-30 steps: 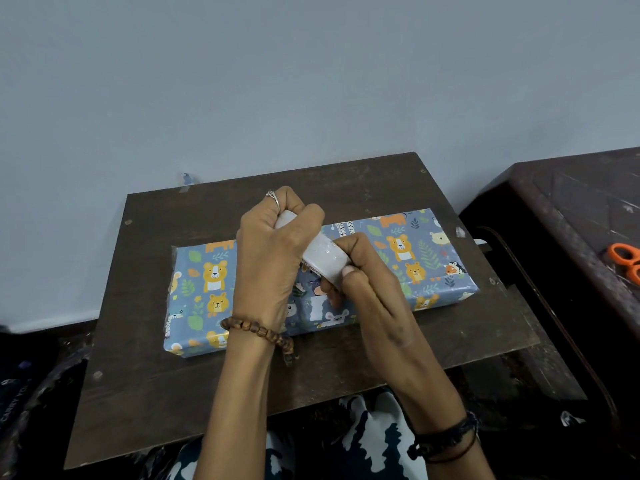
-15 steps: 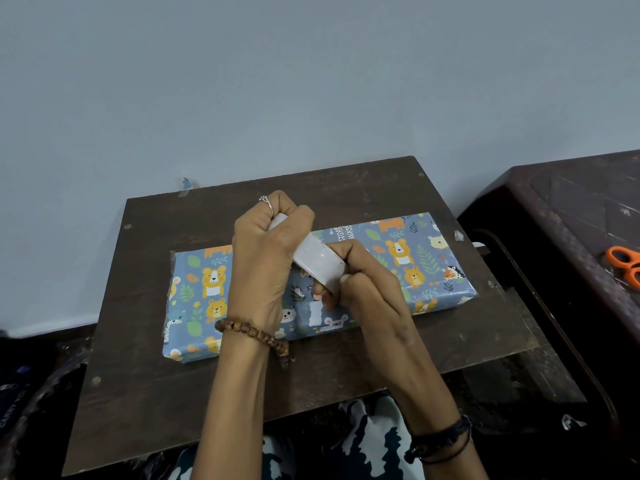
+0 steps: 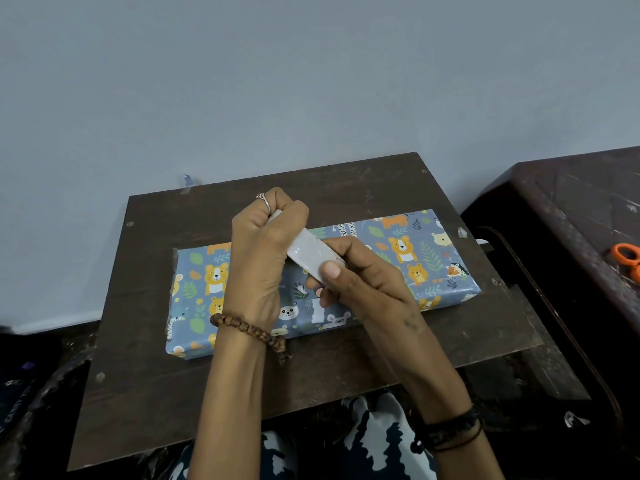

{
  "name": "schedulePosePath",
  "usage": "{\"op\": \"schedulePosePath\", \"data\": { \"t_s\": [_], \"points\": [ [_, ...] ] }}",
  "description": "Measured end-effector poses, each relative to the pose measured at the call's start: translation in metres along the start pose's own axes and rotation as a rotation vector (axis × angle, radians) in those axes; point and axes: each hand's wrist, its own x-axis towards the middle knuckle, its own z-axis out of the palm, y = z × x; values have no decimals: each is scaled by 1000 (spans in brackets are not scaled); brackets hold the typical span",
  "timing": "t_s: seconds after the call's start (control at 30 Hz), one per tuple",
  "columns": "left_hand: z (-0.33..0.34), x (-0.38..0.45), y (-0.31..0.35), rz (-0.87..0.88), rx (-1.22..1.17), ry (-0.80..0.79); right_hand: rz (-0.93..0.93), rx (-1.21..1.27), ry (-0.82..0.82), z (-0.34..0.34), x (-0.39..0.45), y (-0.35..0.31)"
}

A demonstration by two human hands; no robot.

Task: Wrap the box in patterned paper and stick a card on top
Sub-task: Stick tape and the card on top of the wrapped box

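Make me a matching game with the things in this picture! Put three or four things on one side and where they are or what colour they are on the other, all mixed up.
Things:
1. wrapped box
2. tape roll
3. scissors
4. beaded bracelet

Clues:
A. orange handles, on the dark side table at the right edge
B. whitish, held between both hands
C. brown, around the left wrist
D. blue paper with animals, lying on the brown table

Right pairs: 1-D, 2-B, 3-A, 4-C
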Motion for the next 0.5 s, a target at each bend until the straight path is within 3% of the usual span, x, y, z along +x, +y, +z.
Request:
{"op": "schedulePosePath", "data": {
  "t_s": [0.5],
  "points": [
    [4, -1, 0, 73, 119, 19, -28, -181, 118, 11, -5, 2]
  ]
}}
